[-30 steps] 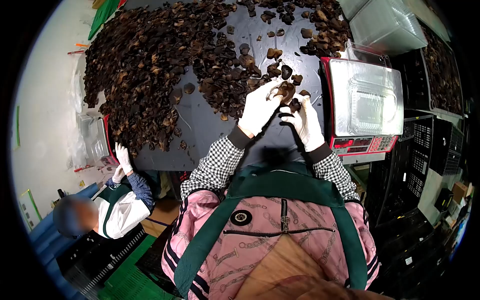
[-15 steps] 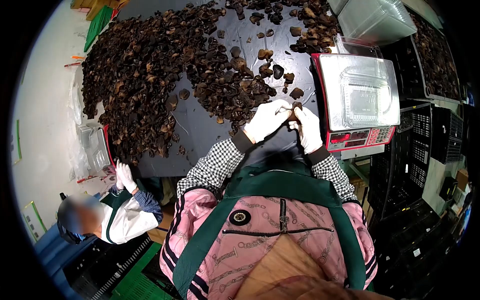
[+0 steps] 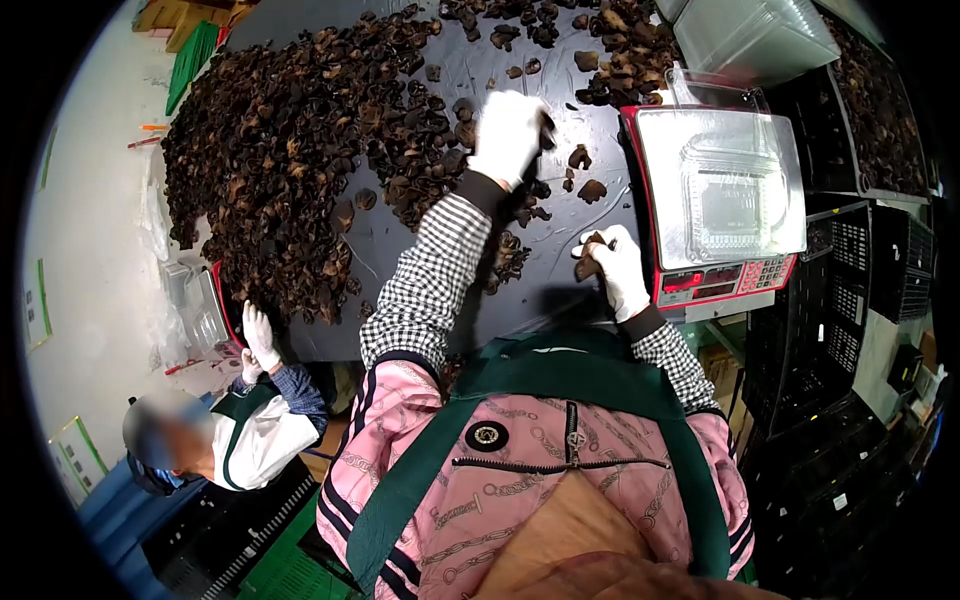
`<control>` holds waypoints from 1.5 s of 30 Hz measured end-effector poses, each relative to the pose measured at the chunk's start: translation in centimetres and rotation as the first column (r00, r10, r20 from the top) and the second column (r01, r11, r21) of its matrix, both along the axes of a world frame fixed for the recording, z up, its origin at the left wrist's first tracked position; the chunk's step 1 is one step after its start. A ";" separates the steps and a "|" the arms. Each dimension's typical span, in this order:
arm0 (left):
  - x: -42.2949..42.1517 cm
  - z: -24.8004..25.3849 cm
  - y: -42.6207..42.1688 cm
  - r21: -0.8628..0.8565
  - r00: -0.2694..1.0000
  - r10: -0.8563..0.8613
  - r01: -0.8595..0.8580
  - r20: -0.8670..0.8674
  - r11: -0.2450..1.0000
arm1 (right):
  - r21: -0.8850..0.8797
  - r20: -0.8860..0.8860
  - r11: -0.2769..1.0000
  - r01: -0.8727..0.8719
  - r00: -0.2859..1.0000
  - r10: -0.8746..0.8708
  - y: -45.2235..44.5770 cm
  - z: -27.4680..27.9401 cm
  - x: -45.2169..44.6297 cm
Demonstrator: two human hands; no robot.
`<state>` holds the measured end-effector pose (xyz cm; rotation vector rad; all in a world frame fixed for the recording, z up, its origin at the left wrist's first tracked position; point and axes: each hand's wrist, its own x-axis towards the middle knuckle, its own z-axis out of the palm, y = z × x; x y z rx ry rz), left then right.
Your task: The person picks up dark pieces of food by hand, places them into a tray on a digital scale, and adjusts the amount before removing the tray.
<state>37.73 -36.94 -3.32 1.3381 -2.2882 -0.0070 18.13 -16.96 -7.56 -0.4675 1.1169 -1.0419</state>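
Note:
Dark brown, wrinkled fungus pieces point(image 3: 290, 150) lie heaped over the dark table point(image 3: 385, 255). My left hand point(image 3: 512, 133), in a white glove, reaches out over the table's middle, its fingers closed on a dark fungus piece point(image 3: 545, 130) at their tips. Nearer to me, my right hand point(image 3: 615, 268), also white-gloved, is closed round a brown fungus piece point(image 3: 592, 257), just left of the red scale point(image 3: 650, 215). A few loose pieces point(image 3: 592, 190) lie between my two hands. On the scale's metal plate sits a clear plastic tray point(image 3: 735, 205).
Stacked clear containers point(image 3: 755, 40) stand at the back right, beside a black crate point(image 3: 870, 120) of fungus. More black crates point(image 3: 825, 310) are on the right. A co-worker point(image 3: 265, 440) with white gloves is at the lower left, near another scale point(image 3: 222, 300).
My left hand has parted from my right and moved forward over the table, now with a dark piece. My right hand has drawn slightly nearer to me with a brown piece.

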 end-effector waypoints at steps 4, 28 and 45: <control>5.0 -0.4 -3.5 0.244 0.900 0.273 -0.195 -0.341 0.950 | 0.005 -0.180 1.000 -0.011 0.984 0.012 -1.1 -0.2 -0.3; 1.1 -2.9 3.7 0.282 0.999 -0.036 0.026 0.030 0.959 | -0.388 -0.920 0.767 -0.511 0.173 -0.351 -14.4 -5.7 4.6; -12.4 10.9 8.5 0.061 0.812 -0.260 0.340 -0.523 0.938 | -0.622 -0.689 0.782 0.043 0.444 -0.573 -7.0 12.9 -15.2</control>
